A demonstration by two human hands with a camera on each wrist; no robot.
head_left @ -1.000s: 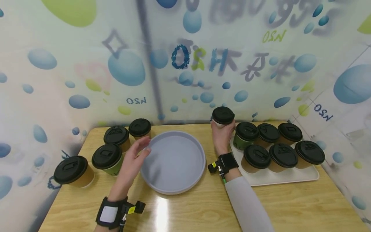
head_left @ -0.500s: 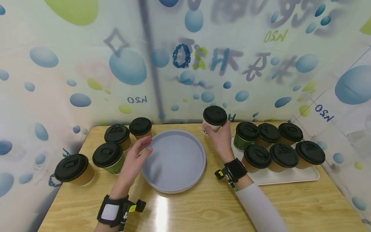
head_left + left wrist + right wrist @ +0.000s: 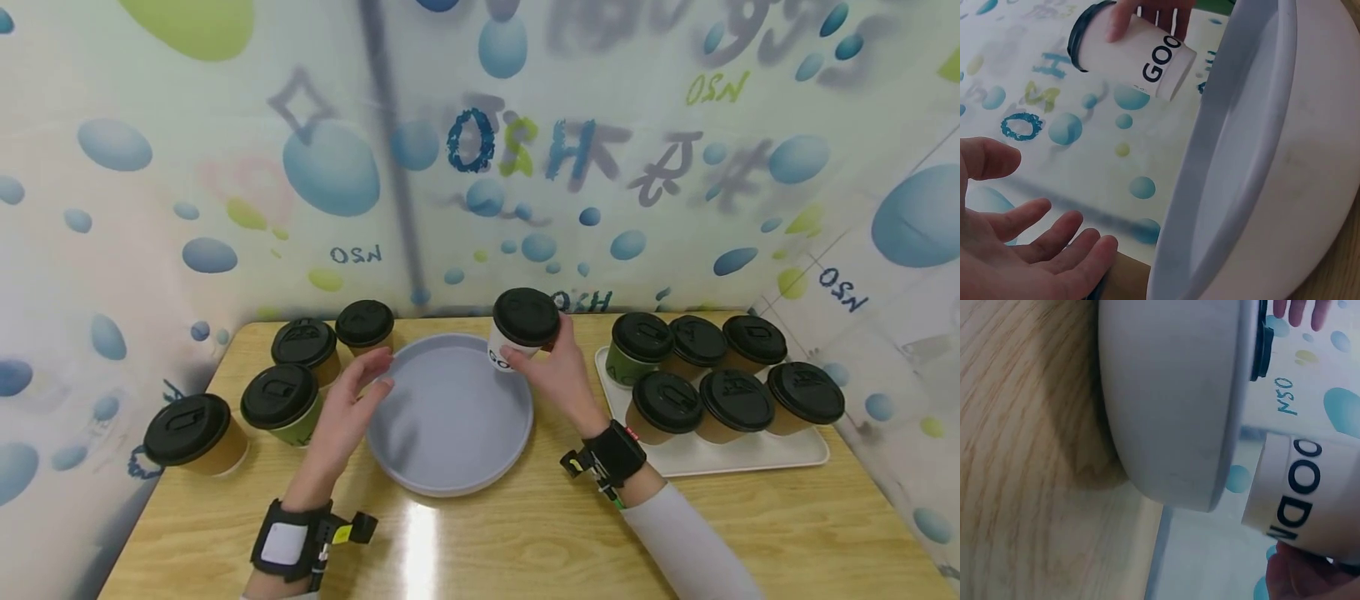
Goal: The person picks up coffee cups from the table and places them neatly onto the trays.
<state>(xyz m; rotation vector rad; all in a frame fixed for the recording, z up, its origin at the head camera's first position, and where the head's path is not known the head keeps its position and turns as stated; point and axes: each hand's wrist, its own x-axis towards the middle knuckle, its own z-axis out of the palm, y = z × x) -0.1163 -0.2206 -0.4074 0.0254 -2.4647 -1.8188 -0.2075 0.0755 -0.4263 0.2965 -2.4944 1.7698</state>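
Observation:
My right hand (image 3: 558,375) grips a white paper coffee cup (image 3: 510,348) with a black lid and dark lettering, held up over the right back rim of a round grey-blue tray (image 3: 450,425). In the left wrist view the cup (image 3: 1141,53) hangs above the tray's rim (image 3: 1254,144), apart from it. The right wrist view shows the lettered cup (image 3: 1316,494) beyond the tray's outer wall (image 3: 1172,394). My left hand (image 3: 351,408) hovers by the tray's left side, holding nothing, its fingers loosely spread in the left wrist view.
Left of the tray stand several lidded cups, among them a green one (image 3: 296,429) and a brown one (image 3: 217,450) near the table's left edge. On the right, a white rectangular tray (image 3: 750,458) bears several lidded cups. A printed curtain (image 3: 465,242) hangs behind the wooden table (image 3: 510,542).
My right hand has carried the white cup leftward, from beside the white tray to over the round tray's right back rim. My left hand has stayed nearly still.

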